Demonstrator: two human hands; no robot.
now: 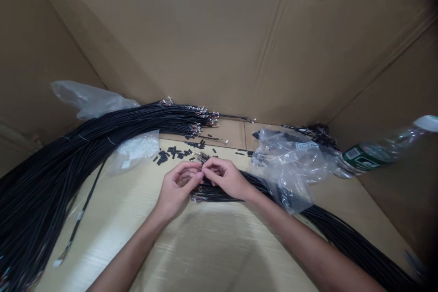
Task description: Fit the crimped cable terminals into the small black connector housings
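Note:
My left hand (pixel 176 188) and my right hand (pixel 228 177) meet at the middle of the work surface, thumbs and forefingers pinched together. Whatever lies between the fingertips is too small and covered to make out. Under and just behind them lies a bundle of black cables (pixel 342 228), running off to the lower right beneath my right forearm. Thin bare-looking wire ends (pixel 202 157) stick up beyond the fingertips. Short black tube pieces (pixel 167 155) are scattered behind my left hand.
A thick bundle of black cables (pixel 85 139) with white connectors fills the left side. A single cable (pixel 80 214) lies apart from it. Clear plastic bags (pixel 137 148) rest near both bundles. At right, a plastic bottle (pixel 366 157) leans by the cardboard wall (pixel 205 41).

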